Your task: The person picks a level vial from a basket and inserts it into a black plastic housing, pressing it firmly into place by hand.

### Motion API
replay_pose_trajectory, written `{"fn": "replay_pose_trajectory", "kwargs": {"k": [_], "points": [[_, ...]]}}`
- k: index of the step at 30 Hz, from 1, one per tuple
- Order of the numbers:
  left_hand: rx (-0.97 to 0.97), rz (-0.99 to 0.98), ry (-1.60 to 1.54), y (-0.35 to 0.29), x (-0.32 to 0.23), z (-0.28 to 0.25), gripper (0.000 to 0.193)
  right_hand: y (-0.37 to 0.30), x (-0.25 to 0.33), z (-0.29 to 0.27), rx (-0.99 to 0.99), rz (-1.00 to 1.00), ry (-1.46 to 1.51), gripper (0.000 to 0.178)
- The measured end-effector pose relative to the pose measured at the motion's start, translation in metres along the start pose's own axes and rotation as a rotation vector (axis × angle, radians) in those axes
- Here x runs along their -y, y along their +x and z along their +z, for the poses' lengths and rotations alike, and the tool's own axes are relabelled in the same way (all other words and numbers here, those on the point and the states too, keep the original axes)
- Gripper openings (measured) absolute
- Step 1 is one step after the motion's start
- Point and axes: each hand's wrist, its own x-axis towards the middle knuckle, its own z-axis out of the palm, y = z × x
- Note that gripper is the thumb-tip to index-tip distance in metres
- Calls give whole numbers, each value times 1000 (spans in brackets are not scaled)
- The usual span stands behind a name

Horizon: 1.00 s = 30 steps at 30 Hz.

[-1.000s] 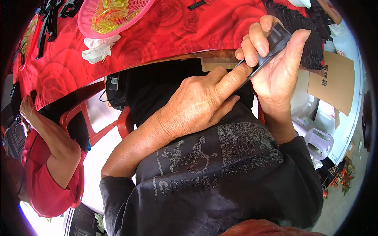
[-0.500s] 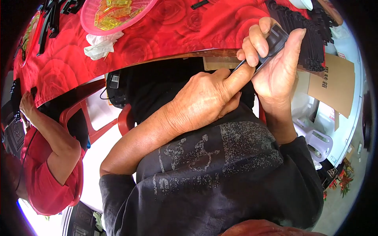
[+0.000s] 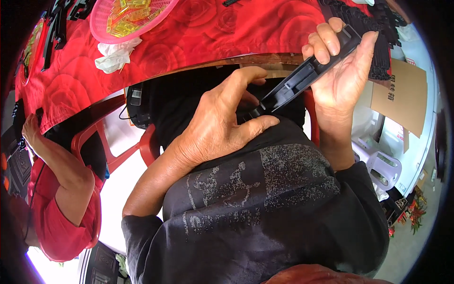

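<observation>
A long black plastic housing with a hollow, channel-like inner side (image 3: 302, 78) slants from upper right down to lower left over my lap. Its upper end is gripped by my right hand (image 3: 343, 71), fingers curled over one edge and thumb along the other. My left hand (image 3: 220, 113) is at the lower end, thumb and index finger spread well apart. That lower end passes between them; whether the hidden fingers touch it, I cannot make out.
On the red rose-patterned tablecloth (image 3: 203, 35) stand a pink basket (image 3: 101, 35) of yellow clear pieces and a crumpled white tissue (image 3: 116, 56). Black strips (image 3: 376, 52) are piled at the right, above a cardboard box (image 3: 402, 102). A person in red (image 3: 66, 203) sits at the left.
My left hand has drawn back to the left, and its fingers have spread. The black housing now shows its hollow inner side at full length; my right hand still grips it, slightly farther right.
</observation>
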Motion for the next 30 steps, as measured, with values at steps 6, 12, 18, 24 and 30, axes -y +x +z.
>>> {"fn": "replay_pose_trajectory", "kwargs": {"k": [6, 12, 18, 24, 30], "points": [[66, -203, -422, -4, 7, 8, 46, -4, -5, 12, 63, -21, -32, 55], [223, -341, -510, 2, 8, 3, 32, -2, -20, 10, 132, 2, -50, 53], [181, -344, -552, 3, 15, 7, 30, 1, -27, 5, 198, 12, -42, 52], [182, -368, -537, 0, 11, 10, 26, -4, -26, 10, 193, 18, -55, 51], [166, -353, -550, -4, 7, 12, 23, -7, -25, 15, 213, 24, -39, 51]]}}
